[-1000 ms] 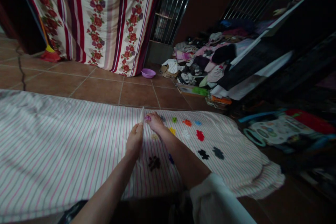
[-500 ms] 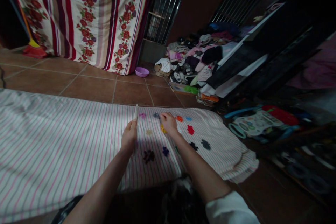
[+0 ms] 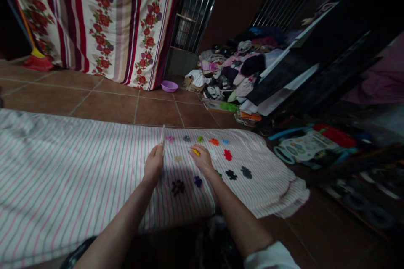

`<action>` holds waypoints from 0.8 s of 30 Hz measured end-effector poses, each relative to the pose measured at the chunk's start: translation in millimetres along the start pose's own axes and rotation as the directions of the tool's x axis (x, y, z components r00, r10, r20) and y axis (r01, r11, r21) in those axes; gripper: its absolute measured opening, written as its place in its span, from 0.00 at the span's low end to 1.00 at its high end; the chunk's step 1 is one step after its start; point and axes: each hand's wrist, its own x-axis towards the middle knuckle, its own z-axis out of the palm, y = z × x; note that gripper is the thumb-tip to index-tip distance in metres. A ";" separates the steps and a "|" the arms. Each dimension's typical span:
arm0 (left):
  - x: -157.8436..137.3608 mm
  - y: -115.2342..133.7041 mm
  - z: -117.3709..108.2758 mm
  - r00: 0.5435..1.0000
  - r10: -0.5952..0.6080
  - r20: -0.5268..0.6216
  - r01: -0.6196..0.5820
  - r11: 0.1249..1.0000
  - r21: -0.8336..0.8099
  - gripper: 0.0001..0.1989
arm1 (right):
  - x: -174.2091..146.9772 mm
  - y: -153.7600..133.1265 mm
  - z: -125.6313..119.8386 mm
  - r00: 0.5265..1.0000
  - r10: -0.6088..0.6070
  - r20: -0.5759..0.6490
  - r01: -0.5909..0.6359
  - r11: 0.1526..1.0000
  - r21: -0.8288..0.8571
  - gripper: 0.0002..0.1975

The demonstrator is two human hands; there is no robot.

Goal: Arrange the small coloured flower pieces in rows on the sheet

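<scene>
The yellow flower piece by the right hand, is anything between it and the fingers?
Nothing visible is in the way. The right hand rests on the striped sheet with its fingertips already at the yellow flower piece. The left hand holds a thin white stick off to the side.

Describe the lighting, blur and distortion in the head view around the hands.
Head view: dim overall, with a brighter patch on the striped cloth around the left hand, holding a pale stick, and the right hand, on a yellow piece. The right side falls into near black. Wide-angle bending tilts the grille; toys look smeared.
</scene>
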 end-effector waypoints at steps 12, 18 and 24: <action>-6.7 14.6 -3.8 0.999 -0.035 0.031 0.034 0.999 0.022 0.24 | -7.8 -4.8 2.1 0.996 -0.079 0.050 0.081 0.996 -0.042 0.07; -6.8 15.1 -3.5 0.999 -0.042 0.028 0.041 0.999 0.019 0.23 | -5.5 -7.0 2.6 0.989 -0.114 0.091 0.122 0.990 -0.077 0.06; -6.6 14.8 -4.2 0.999 -0.037 0.017 0.037 0.999 0.000 0.22 | -4.0 -5.9 2.8 0.983 -0.146 0.110 0.154 0.985 -0.074 0.06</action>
